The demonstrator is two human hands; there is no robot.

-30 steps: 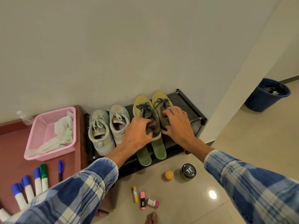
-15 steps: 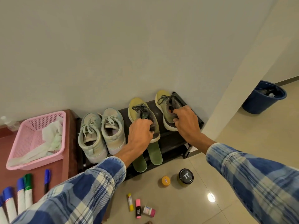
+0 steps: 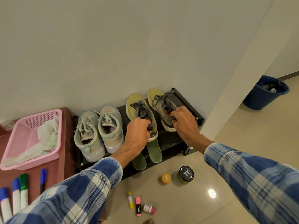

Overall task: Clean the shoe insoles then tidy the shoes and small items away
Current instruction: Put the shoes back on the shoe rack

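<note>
Head view shows your left hand (image 3: 137, 133) clamped on one yellow-green shoe's (image 3: 140, 113) heel and your right hand (image 3: 184, 123) on its mate (image 3: 160, 104), likely squaring them on the shoe rack's (image 3: 187, 101) right end. Two green insoles (image 3: 153, 152) overhang its front edge beneath; small items (image 3: 186, 174) litter the floor.

Left hand (image 3: 137, 135) covers the heel opening of the left yellow shoe (image 3: 139, 110); fingertips hidden inside. Right hand (image 3: 184, 125) hides the heel of the right yellow shoe (image 3: 159, 102). Two green insoles (image 3: 154, 152): upper ends hidden under shoe and wrist. Markers (image 3: 16, 199) cut off at the bottom-left edge. Toes (image 3: 148, 221) cropped at the bottom edge. Labels on the floor tubes (image 3: 138, 206) too small to read. Bin (image 3: 265, 96) contents unclear.
</note>
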